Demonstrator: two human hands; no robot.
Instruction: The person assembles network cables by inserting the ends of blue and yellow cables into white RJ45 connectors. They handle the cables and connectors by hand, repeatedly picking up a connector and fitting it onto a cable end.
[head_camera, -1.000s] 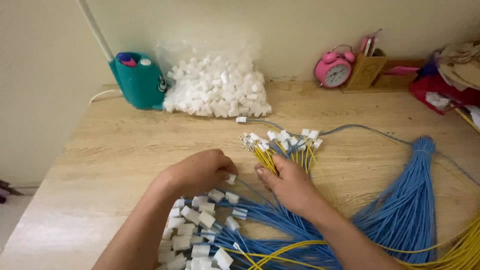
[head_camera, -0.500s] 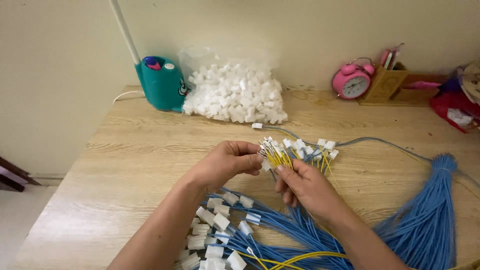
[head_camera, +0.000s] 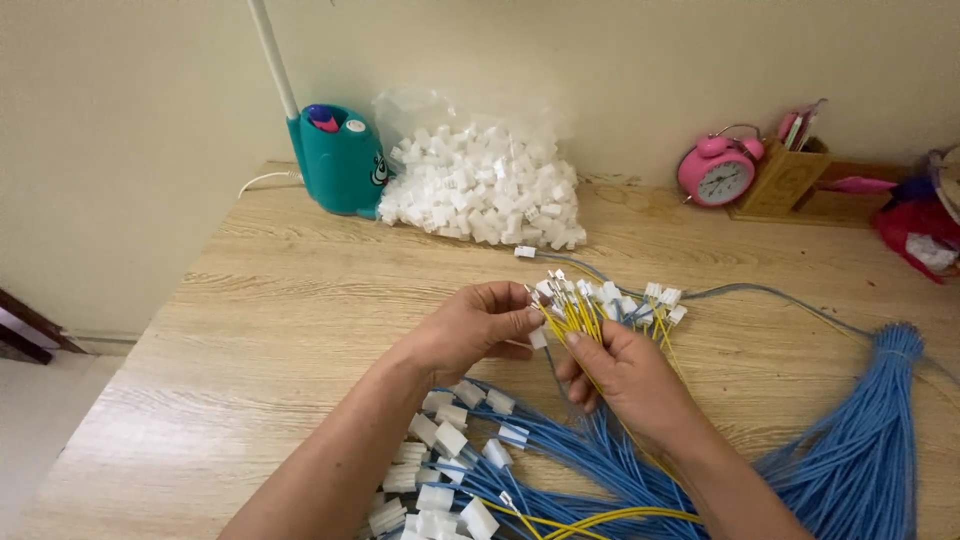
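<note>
The left hand (head_camera: 470, 330) was curled over the wooden table (head_camera: 260, 330), its fingertips pinched near a small white connector (head_camera: 538, 339), though whether they truly gripped it I could not tell; the right hand (head_camera: 625, 375) sat just beside it, fingers closed round a bunch of yellow wires (head_camera: 580, 318) whose metal-tipped ends fanned upward; blue wires (head_camera: 860, 450) trailed off to the right, and finished white plugs (head_camera: 440, 440) lay below the wrists. The risk, as I judged it: the fanned tips were crowded, so a neighbouring wire might slip into the housing, or the tiny connector might drop among the loose plugs; a bag of white housings (head_camera: 490, 190) waited by the teal lamp base (head_camera: 340, 160).
</note>
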